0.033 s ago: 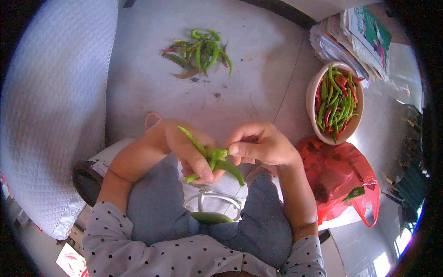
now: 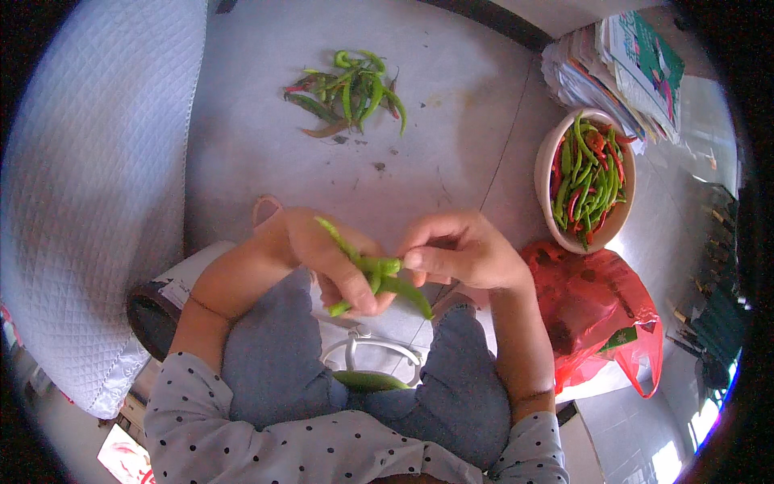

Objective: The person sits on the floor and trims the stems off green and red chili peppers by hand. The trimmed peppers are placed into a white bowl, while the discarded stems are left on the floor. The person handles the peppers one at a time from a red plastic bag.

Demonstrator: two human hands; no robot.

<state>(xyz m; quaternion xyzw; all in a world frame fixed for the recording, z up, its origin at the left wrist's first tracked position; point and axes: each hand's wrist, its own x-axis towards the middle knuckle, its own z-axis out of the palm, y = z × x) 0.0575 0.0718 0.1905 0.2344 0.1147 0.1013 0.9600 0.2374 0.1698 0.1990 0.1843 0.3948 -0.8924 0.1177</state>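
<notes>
Left hand (image 2: 332, 256) around peppers (image 2: 377, 265), bag (image 2: 592, 294) nearby

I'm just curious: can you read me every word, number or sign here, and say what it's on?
Green printed cover on the paper stack: lettering present, too small and blurred to quote.
Green patch on the red plastic bag: a pale mark, unclear.
White sheet with red shapes, lower left: nothing legible.
Green peppers in the left hand: no lettering visible.
</notes>
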